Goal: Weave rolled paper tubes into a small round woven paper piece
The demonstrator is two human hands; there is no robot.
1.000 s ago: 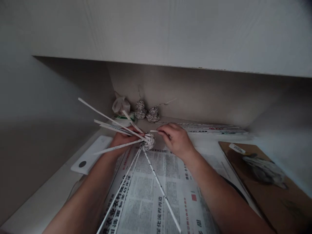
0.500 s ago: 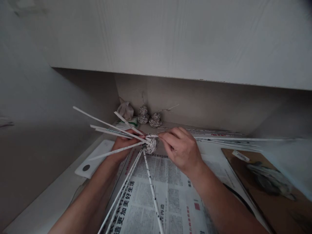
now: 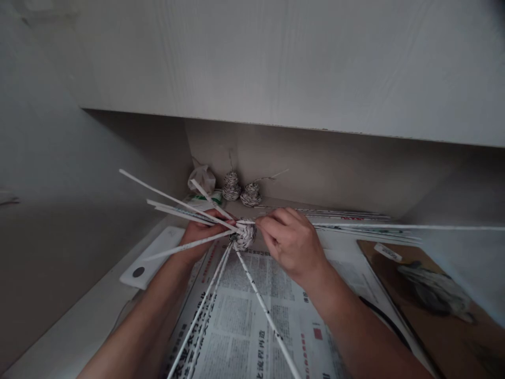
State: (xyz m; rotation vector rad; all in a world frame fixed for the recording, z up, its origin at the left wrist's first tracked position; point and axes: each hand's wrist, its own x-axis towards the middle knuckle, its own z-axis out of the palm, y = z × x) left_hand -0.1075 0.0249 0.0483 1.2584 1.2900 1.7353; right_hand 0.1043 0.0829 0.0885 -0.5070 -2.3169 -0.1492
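A small round woven paper piece (image 3: 245,237) hangs over the newspaper, with several rolled paper sticks (image 3: 173,242) fanning out from it to the left and toward me. My left hand (image 3: 203,234) is closed on its far left side; some of those fingers are hidden behind the sticks. At the piece's right edge, my right hand (image 3: 290,237) pinches a white paper strip (image 3: 252,222). This strip seems to run on behind the hand as a long stick (image 3: 394,226) stretching to the right.
Newspaper (image 3: 244,310) covers the surface below. Two woven gourd shapes (image 3: 231,187) and a plastic bag (image 3: 202,179) stand at the back. Loose paper sticks (image 3: 366,215) lie behind my right hand. At right is a brown board (image 3: 379,268) with a crumpled cloth; at left, a white device (image 3: 153,258).
The sticks pointing toward me have swung to the right, as the woven piece turns slightly. My right hand has shifted a little left, still pinching the strip.
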